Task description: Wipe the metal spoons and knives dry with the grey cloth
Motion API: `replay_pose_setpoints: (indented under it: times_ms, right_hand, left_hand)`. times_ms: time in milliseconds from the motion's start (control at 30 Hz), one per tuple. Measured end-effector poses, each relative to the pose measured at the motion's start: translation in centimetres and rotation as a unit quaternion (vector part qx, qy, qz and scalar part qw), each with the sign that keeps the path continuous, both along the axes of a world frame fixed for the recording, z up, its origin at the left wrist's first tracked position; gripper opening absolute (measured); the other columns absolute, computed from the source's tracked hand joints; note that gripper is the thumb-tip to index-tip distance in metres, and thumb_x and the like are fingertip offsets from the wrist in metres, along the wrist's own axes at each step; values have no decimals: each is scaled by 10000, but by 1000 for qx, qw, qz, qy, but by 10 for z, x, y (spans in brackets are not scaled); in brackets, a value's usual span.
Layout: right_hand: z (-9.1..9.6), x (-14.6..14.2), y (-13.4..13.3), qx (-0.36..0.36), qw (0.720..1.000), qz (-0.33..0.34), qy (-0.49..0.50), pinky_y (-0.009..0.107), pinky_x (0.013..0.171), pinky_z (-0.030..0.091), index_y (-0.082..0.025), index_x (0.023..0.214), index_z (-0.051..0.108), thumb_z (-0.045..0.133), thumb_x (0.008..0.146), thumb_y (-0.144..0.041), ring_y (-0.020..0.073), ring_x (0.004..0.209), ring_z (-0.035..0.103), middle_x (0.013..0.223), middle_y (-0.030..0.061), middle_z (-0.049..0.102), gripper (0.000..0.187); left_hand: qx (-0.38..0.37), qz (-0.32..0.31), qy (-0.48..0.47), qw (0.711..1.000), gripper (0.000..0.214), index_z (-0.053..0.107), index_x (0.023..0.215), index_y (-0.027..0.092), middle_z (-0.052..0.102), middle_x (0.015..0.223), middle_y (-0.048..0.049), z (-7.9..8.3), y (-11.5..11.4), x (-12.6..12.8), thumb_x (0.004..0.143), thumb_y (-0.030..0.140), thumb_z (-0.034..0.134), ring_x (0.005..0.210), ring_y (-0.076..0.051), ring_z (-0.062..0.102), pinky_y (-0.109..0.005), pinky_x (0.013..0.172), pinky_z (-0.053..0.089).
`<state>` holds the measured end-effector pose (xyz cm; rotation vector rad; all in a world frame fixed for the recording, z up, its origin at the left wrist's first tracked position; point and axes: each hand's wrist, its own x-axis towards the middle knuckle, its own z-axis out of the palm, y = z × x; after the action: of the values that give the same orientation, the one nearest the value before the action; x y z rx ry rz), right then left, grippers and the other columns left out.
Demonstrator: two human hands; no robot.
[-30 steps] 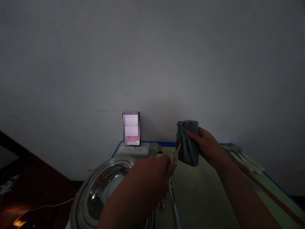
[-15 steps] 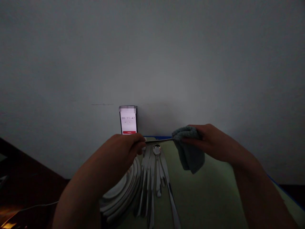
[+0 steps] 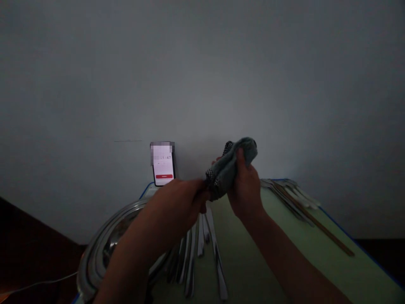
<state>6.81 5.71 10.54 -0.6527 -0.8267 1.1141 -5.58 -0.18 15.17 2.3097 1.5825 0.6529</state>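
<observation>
My right hand (image 3: 247, 183) is wrapped round a grey-green cloth (image 3: 226, 171) with black-and-white checked edging, its thumb pressed on top. The cloth is bunched above the table. My left hand (image 3: 190, 196) is closed at the lower left end of the cloth, on a thin metal piece of cutlery that the fingers and cloth now hide; its kind does not show. Below my hands, several knives and other metal cutlery (image 3: 217, 257) lie side by side on the pale green tabletop (image 3: 243, 261).
Shiny round metal dishes (image 3: 91, 257) are stacked at the left, partly behind my left forearm. A phone (image 3: 163, 164) showing a timer leans on the wall (image 3: 202, 76). At the right lie wooden chopsticks (image 3: 325, 230) and more cutlery (image 3: 292, 204). A white cable (image 3: 57, 280) runs lower left.
My right hand has moved left and turned upright, bringing the cloth over the cutlery against my left hand. The view has shifted, showing the chopsticks at the right.
</observation>
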Motion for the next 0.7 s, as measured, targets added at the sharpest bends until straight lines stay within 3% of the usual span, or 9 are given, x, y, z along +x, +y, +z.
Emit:
replay_pose_setpoints:
  times_ms: [200, 367, 433, 533, 600, 700]
  right_hand:
    - [-6, -4, 1, -16, 997, 66, -23, 331, 751, 498, -168, 890, 589, 518, 756, -542, 182, 805, 633, 800, 59, 669, 403]
    - [3, 20, 7, 70, 980, 51, -178, 278, 736, 473, -172, 881, 620, 528, 784, -452, 153, 795, 604, 775, 18, 661, 311]
    - [9, 35, 5, 127, 942, 98, -296, 251, 660, 463, -182, 838, 638, 527, 796, -397, 139, 727, 590, 729, -3, 649, 245]
    - [17, 53, -4, 182, 826, 204, -492, 223, 578, 428, -206, 824, 647, 519, 811, -325, 119, 638, 560, 711, -23, 641, 175]
    - [22, 58, -12, 192, 756, 248, -575, 222, 584, 423, -213, 850, 646, 503, 826, -289, 118, 633, 564, 732, -23, 654, 164]
    - [30, 60, -20, 188, 686, 291, -640, 237, 636, 432, -194, 925, 630, 486, 841, -300, 137, 706, 593, 828, 8, 676, 198]
  left_hand:
    - [11, 22, 83, 996, 254, 596, 636, 194, 625, 626, -37, -1, 5, -2, 772, 278, 399, 568, -180, 557, -262, 538, 347]
    - [63, 54, 50, 995, 313, 608, 698, 197, 621, 596, -3, 5, 3, -7, 840, 373, 392, 533, -151, 556, -245, 529, 357]
    - [95, 72, 3, 993, 309, 611, 787, 192, 635, 625, 2, 8, 2, -8, 852, 407, 399, 532, -142, 563, -238, 534, 372]
    - [123, 84, -49, 988, 321, 582, 976, 186, 654, 691, -3, 8, 2, -8, 850, 435, 424, 537, -135, 573, -229, 531, 398]
    - [120, 58, -47, 990, 333, 566, 1056, 194, 660, 706, 0, 7, 2, -7, 850, 423, 439, 559, -134, 586, -226, 549, 414]
    - [88, -30, 13, 996, 263, 609, 1021, 223, 676, 747, 7, 3, 3, -6, 866, 340, 432, 637, -130, 611, -218, 600, 427]
